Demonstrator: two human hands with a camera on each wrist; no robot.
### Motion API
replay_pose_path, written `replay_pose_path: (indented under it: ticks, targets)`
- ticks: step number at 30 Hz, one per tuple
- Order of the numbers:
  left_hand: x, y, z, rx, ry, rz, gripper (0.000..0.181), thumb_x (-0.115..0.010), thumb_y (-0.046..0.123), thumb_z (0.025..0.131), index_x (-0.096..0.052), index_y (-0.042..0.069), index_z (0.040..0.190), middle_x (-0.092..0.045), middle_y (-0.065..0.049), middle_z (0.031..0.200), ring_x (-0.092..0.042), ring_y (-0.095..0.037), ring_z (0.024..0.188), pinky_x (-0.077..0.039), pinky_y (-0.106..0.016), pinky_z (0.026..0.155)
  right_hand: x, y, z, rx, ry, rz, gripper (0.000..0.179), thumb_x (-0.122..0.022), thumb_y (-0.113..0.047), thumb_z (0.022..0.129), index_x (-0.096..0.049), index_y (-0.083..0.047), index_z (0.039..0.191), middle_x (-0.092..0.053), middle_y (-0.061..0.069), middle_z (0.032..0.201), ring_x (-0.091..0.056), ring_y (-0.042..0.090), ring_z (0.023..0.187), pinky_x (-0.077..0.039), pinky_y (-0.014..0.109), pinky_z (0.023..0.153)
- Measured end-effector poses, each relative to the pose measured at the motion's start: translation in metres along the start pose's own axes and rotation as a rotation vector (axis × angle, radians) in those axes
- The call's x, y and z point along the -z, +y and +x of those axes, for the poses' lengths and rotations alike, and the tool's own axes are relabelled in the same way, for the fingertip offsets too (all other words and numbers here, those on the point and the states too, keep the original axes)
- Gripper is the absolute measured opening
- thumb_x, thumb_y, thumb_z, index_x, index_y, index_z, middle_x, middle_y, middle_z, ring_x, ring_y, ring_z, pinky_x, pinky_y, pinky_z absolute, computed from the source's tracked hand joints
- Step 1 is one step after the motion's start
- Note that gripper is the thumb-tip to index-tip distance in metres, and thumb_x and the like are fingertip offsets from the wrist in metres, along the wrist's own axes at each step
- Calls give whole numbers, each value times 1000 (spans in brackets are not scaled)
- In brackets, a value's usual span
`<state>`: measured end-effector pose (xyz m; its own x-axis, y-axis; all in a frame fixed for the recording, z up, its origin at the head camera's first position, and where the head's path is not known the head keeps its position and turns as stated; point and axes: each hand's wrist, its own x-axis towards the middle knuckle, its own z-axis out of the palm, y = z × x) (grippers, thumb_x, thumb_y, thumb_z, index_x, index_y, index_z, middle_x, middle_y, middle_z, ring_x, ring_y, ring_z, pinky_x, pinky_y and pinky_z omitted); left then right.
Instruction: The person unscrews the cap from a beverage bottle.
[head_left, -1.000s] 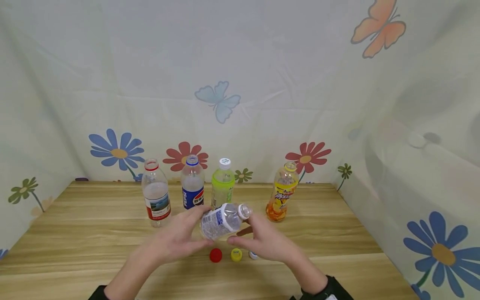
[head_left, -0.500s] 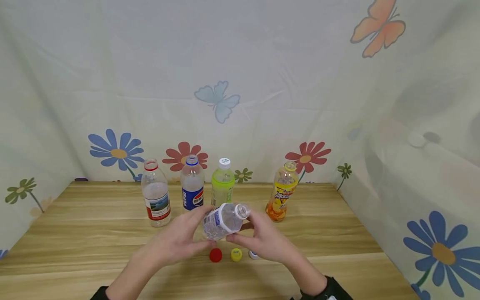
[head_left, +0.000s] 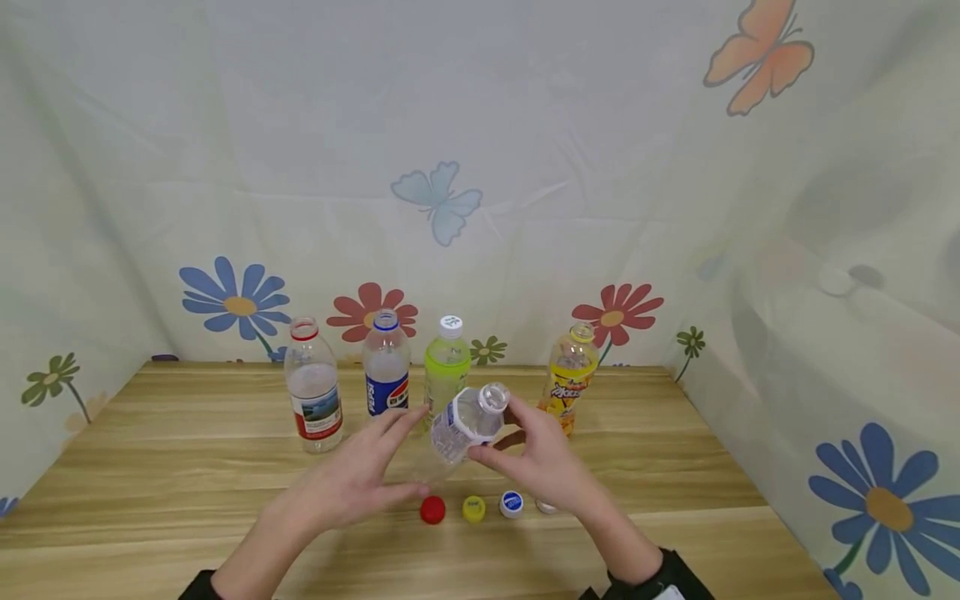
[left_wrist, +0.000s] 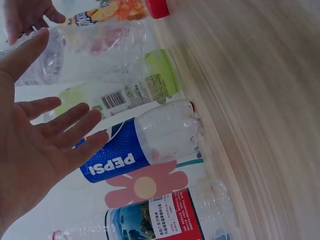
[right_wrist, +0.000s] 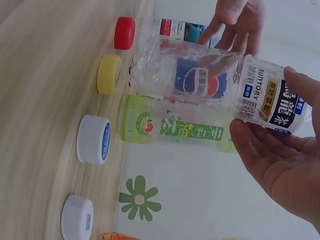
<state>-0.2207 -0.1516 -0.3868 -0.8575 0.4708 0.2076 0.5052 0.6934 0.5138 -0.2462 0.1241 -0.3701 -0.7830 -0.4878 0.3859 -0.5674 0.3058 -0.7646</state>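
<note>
My right hand [head_left: 543, 462] grips a clear plastic bottle [head_left: 468, 425] round its white label [right_wrist: 270, 95], which reads SUNTORY. The bottle has no cap on; it is held above the table, tilted with its mouth up and to the right in the head view. Beside its lower end is my left hand [head_left: 348, 479], its fingers spread. In the left wrist view that hand [left_wrist: 55, 135] has nothing between its fingers. Below the bottle lie a red cap [head_left: 432, 510], a yellow cap [head_left: 474, 509] and a white cap with a blue top [head_left: 512, 504].
Behind stand a red-ringed bottle [head_left: 315, 404], a Pepsi bottle [head_left: 386, 387], a green-labelled bottle with a white cap [head_left: 447, 367] and a yellow-labelled bottle [head_left: 567, 383]. Another white cap [right_wrist: 77, 217] lies at the row's right end. A flowered cloth [head_left: 525, 108] surrounds the wooden table [head_left: 202, 450].
The bottle has moved up and right in my right hand and stands more upright. My left fingers have come away from it. The white caps show more.
</note>
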Motion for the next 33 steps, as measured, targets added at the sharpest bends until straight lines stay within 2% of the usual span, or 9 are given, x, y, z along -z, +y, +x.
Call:
replay_pose_path:
  ticks: [10, 14, 22, 28, 33]
  targets:
    - [3, -2, -1, 47, -26, 15, 90, -76, 56, 89, -36, 18, 160, -39, -14, 157, -41, -37, 142, -39, -59, 112, 13, 9, 4, -128, 179, -111, 53, -87, -23, 86, -63, -8, 131, -69, 2, 105, -66, 24, 94, -60, 32, 69]
    - [3, -3, -1, 63, -42, 15, 90, -77, 54, 89, -36, 18, 160, -42, -12, 156, -42, -36, 141, -39, -59, 112, 16, 12, 4, -176, 194, -169, 54, -85, -27, 87, -62, -8, 132, -69, 2, 106, -64, 23, 95, -58, 30, 72]
    - [1, -5, -1, 72, -57, 23, 88, -77, 51, 90, -36, 19, 160, -42, -11, 154, -42, -35, 141, -39, -59, 112, 24, 17, 7, -205, 240, -223, 52, -84, -30, 89, -62, -9, 131, -69, 4, 108, -65, 23, 94, -58, 33, 76]
    - [1, -6, 0, 42, -60, 47, 86, -76, 49, 91, -36, 15, 160, -45, -13, 152, -45, -36, 138, -39, -59, 111, 26, 22, 9, -214, 257, -272, 50, -81, -32, 91, -62, -7, 130, -70, 6, 110, -66, 21, 94, -59, 33, 77]
    - [1, -7, 0, 79, -74, 47, 86, -76, 49, 91, -36, 17, 161, -44, -12, 153, -45, -35, 139, -39, -58, 111, 27, 26, 11, -226, 259, -298, 53, -79, -33, 93, -59, -4, 132, -69, 10, 113, -67, 24, 98, -60, 36, 80]
